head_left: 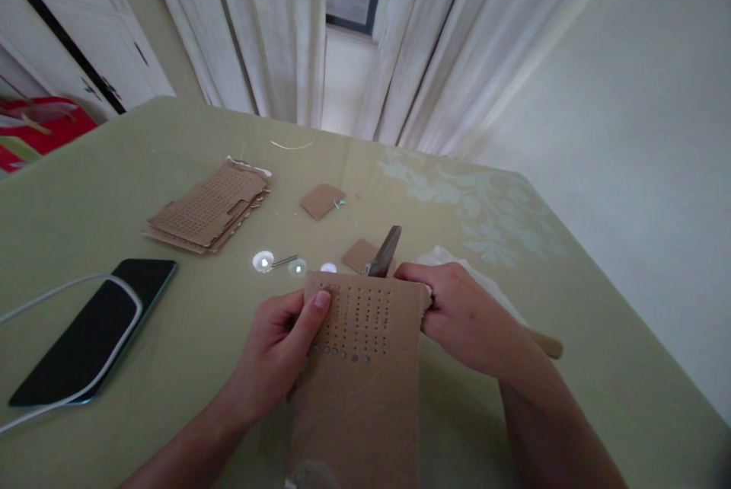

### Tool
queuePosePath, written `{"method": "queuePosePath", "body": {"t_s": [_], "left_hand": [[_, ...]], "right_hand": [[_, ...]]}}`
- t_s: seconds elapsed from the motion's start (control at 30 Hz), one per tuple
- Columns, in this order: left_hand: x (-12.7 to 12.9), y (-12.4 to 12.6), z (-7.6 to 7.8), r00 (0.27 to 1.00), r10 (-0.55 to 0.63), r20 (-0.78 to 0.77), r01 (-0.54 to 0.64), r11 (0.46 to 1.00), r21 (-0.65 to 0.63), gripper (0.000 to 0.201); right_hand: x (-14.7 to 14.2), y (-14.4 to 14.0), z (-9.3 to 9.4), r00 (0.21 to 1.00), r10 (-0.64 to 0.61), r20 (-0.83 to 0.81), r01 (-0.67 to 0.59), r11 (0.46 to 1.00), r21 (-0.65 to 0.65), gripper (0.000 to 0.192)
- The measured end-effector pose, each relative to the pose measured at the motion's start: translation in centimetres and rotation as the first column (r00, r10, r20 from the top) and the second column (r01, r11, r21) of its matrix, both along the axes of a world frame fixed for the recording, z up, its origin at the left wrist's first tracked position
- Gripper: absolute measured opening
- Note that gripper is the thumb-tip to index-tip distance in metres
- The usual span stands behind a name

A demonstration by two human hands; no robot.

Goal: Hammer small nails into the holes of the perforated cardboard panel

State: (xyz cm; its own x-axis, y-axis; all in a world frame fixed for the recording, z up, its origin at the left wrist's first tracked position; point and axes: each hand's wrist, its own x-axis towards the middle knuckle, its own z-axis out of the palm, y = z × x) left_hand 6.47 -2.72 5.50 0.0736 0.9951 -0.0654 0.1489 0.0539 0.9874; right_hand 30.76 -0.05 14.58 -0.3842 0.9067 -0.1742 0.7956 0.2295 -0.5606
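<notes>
A brown cardboard piece with rows of small punched holes is held up in front of me. My left hand grips its left edge, thumb on the front and fingers behind. One row of holes has several small grey studs in it. My right hand is closed at the upper right edge of the cardboard around scissors. A metal scissors blade sticks up behind the top edge; the handles are mostly hidden by the hand and cardboard.
A stack of perforated cardboard lies at left, with a black tablet and white cable nearer. Two small cardboard scraps and a thin metal rod lie ahead. A wooden handle shows beyond my right arm.
</notes>
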Motion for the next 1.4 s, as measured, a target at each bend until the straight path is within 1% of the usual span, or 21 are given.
{"method": "queuePosePath", "body": {"t_s": [0.1, 0.2, 0.27, 0.37, 0.43, 0.5, 0.53, 0.57, 0.6, 0.67, 0.7, 0.73, 0.77, 0.83, 0.87, 0.93, 1.07, 1.13, 1.2, 1.33, 1.4], "left_hand": [[0.0, 0.0, 0.1, 1.0, -0.003, 0.007, 0.003, 1.0, 0.007, 0.061], [0.0, 0.1, 0.2, 1.0, 0.007, 0.015, -0.007, 1.0, 0.0, 0.062], [0.0, 0.2, 0.2, 1.0, 0.004, 0.016, -0.004, 1.0, -0.007, 0.062], [0.0, 0.2, -0.1, 1.0, -0.011, 0.009, 0.011, 1.0, 0.026, 0.062], [0.0, 0.1, -0.3, 1.0, -0.025, 0.011, 0.024, 0.998, 0.06, 0.061], [0.0, 0.0, -0.5, 0.999, -0.042, 0.026, 0.04, 0.996, 0.077, 0.06], [0.0, 0.0, -0.5, 0.998, -0.05, 0.035, 0.047, 0.996, 0.078, 0.059], [0.0, -0.1, -0.6, 0.997, -0.06, 0.043, 0.057, 0.995, 0.076, 0.059], [0.0, -0.1, -0.6, 0.996, -0.074, 0.05, 0.07, 0.995, 0.072, 0.06], [0.1, -0.1, -0.7, 0.992, -0.106, 0.06, 0.103, 0.993, 0.055, 0.06], [0.2, -0.1, -0.7, 0.99, -0.125, 0.061, 0.122, 0.991, 0.055, 0.06], [0.2, 0.0, -0.7, 0.988, -0.146, 0.056, 0.142, 0.988, 0.066, 0.06], [0.2, 0.0, -0.6, 0.985, -0.166, 0.044, 0.162, 0.983, 0.086, 0.06], [0.2, 0.2, -0.5, 0.98, -0.198, 0.005, 0.196, 0.971, 0.135, 0.059], [0.2, 0.3, -0.4, 0.977, -0.214, -0.016, 0.214, 0.965, 0.151, 0.058], [0.0, 0.4, -0.2, 0.967, -0.251, -0.042, 0.254, 0.957, 0.142, 0.053], [-0.2, 0.5, 0.3, 0.946, -0.303, -0.114, 0.315, 0.942, 0.119, 0.038], [-0.3, 0.6, 0.3, 0.942, -0.297, -0.156, 0.319, 0.938, 0.138, 0.034], [-0.5, 0.7, 0.1, 0.946, -0.289, -0.149, 0.306, 0.945, 0.116, 0.033], [-0.9, 0.8, -0.5, 0.958, -0.278, -0.076, 0.275, 0.96, -0.042, 0.039], [-1.1, 1.0, -0.8, 0.959, -0.279, -0.046, 0.274, 0.958, -0.089, 0.042]], "right_hand": [[1.4, 0.0, 0.7, 1.0, -0.014, 0.002, 0.014, 1.0, 0.001, 0.011], [2.5, 0.0, 1.1, 0.999, -0.028, -0.032, 0.028, 1.0, 0.004, 0.026], [2.2, 0.1, 0.9, 0.999, -0.032, -0.026, 0.032, 0.999, -0.005, 0.024], [0.9, 0.3, -0.1, 0.998, -0.018, -0.054, 0.015, 0.999, -0.039, 0.011], [0.4, 0.3, -0.5, 0.994, -0.002, -0.105, -0.003, 0.999, -0.045, 0.02], [0.9, 0.4, -0.4, 0.993, 0.007, -0.116, -0.011, 0.999, -0.032, 0.019], [1.5, 0.4, -0.1, 0.994, 0.005, -0.11, -0.007, 1.0, -0.016, 0.013], [2.3, 0.4, 0.2, 0.995, -0.008, -0.104, 0.007, 1.0, -0.003, 0.014], [3.1, 0.5, 0.6, 0.993, -0.039, -0.109, 0.041, 0.999, 0.015, 0.022], [4.6, 0.6, 1.1, 0.979, -0.15, -0.141, 0.166, 0.98, 0.11, 0.033], [5.1, 0.7, 1.2, 0.958, -0.216, -0.187, 0.248, 0.953, 0.174, 0.037], [5.3, 0.8, 1.1, 0.924, -0.273, -0.268, 0.336, 0.914, 0.225, 0.039], [5.3, 0.9, 0.9, 0.868, -0.307, -0.39, 0.418, 0.876, 0.24, 0.039], [4.7, 1.2, 0.5, 0.696, -0.3, -0.652, 0.528, 0.83, 0.182, 0.038], [4.3, 1.2, 0.3, 0.593, -0.269, -0.759, 0.541, 0.831, 0.128, 0.037], [3.4, 1.2, 0.2, 0.441, -0.212, -0.872, 0.533, 0.844, 0.064, 0.039], [1.8, 1.1, 0.4, 0.232, -0.194, -0.953, 0.485, 0.873, -0.06, 0.041], [1.2, 1.3, 0.1, 0.177, -0.198, -0.964, 0.49, 0.867, -0.088, 0.044], [0.7, 1.6, -0.5, 0.145, -0.196, -0.97, 0.498, 0.861, -0.099, 0.047], [0.0, 2.3, -1.8, 0.118, -0.15, -0.982, 0.519, 0.852, -0.068, 0.049], [-0.2, 2.5, -2.2, 0.113, -0.109, -0.988, 0.515, 0.857, -0.036, 0.052]]}}
